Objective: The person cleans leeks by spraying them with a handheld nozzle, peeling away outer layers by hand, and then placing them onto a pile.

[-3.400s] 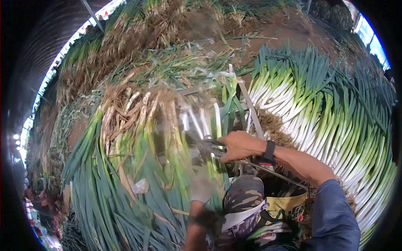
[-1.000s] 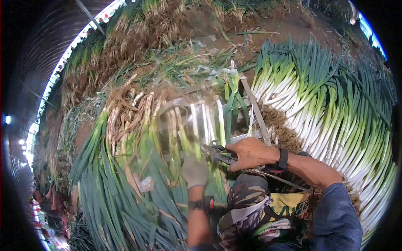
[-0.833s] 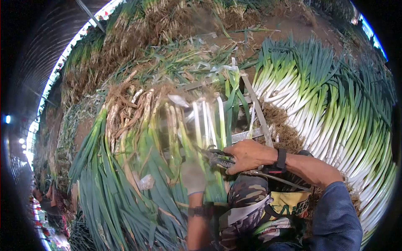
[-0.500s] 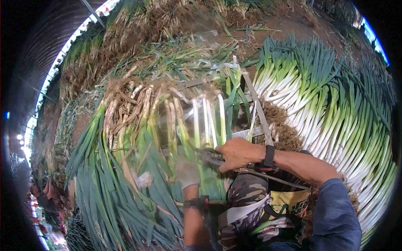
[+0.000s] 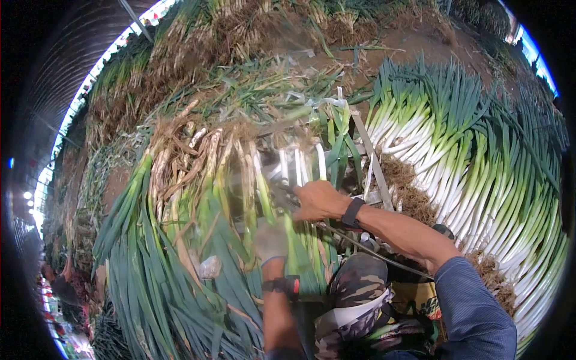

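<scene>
Leeks [image 5: 288, 198], a small bunch at frame centre, were what I saw being worked. Head view: trimmed white-stemmed pile [image 5: 474, 174] filled the right side, untrimmed rooty pile [image 5: 180, 198] the left, so approx. half left, I judged. Left hand [image 5: 271, 241], gloved, was wrapped round the stems. Right hand [image 5: 317, 200] was closed on dark shears [image 5: 282, 198] at the stalks.

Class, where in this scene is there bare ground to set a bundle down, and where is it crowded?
Bare soil shows at the top, between the rooty heap and the cleaned leek fan. Around the left hand and right hand, uncleaned leeks cover everything.
</scene>
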A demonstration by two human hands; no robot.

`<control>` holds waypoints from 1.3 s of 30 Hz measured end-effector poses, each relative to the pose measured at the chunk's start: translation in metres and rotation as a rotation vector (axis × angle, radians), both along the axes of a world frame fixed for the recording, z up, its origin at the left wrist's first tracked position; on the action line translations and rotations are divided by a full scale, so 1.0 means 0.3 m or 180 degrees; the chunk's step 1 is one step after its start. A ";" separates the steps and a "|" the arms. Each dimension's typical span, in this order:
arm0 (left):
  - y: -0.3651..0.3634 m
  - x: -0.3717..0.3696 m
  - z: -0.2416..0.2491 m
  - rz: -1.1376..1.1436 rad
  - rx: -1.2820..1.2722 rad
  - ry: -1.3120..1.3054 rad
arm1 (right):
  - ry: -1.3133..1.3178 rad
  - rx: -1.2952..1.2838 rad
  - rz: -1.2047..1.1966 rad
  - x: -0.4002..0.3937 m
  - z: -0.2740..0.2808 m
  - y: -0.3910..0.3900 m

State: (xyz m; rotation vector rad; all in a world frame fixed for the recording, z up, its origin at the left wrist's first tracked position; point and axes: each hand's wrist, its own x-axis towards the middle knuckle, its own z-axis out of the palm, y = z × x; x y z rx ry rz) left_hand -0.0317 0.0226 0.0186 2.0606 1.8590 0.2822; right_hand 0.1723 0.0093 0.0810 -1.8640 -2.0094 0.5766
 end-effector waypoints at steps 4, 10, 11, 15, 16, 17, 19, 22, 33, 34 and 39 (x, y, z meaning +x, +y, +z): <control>0.009 0.010 -0.014 0.0114 -0.0020 -0.0037 | 0.0030 0.0020 -0.0114 -0.003 -0.021 0.083; 0.019 -0.003 -0.075 -0.0019 0.0153 0.0068 | -0.0180 -0.0003 -0.0019 0.007 -0.065 0.211; 0.021 -0.008 -0.092 -0.0057 0.0192 0.0132 | -0.0102 0.0057 -0.0099 0.005 -0.068 0.229; 0.028 -0.006 -0.072 -0.0011 0.0108 0.0092 | 0.0018 0.0177 -0.0264 0.005 -0.051 0.271; 0.025 -0.005 -0.053 0.0012 0.0110 -0.0001 | -0.0005 0.0174 -0.0268 0.007 -0.041 0.271; 0.024 -0.004 -0.033 0.0032 0.0114 -0.0098 | 0.0024 0.0088 -0.0245 0.013 -0.033 0.259; 0.022 0.000 -0.013 0.0010 0.0213 -0.0269 | 0.0055 -0.0090 -0.0187 0.037 0.006 0.195; 0.018 -0.009 -0.001 -0.0083 0.0361 -0.0312 | 0.0105 -0.0597 0.0018 0.074 0.073 0.037; -0.052 -0.057 -0.014 -0.0545 0.0918 -0.0497 | 0.0059 -0.0613 0.0492 0.127 0.185 -0.301; -0.059 -0.062 -0.018 -0.0617 0.1006 -0.0395 | 0.0041 -0.0552 0.0440 0.127 0.181 -0.298; -0.115 -0.109 0.020 -0.1160 0.0486 -0.0868 | 0.0069 -0.0733 0.0283 0.107 0.215 -0.261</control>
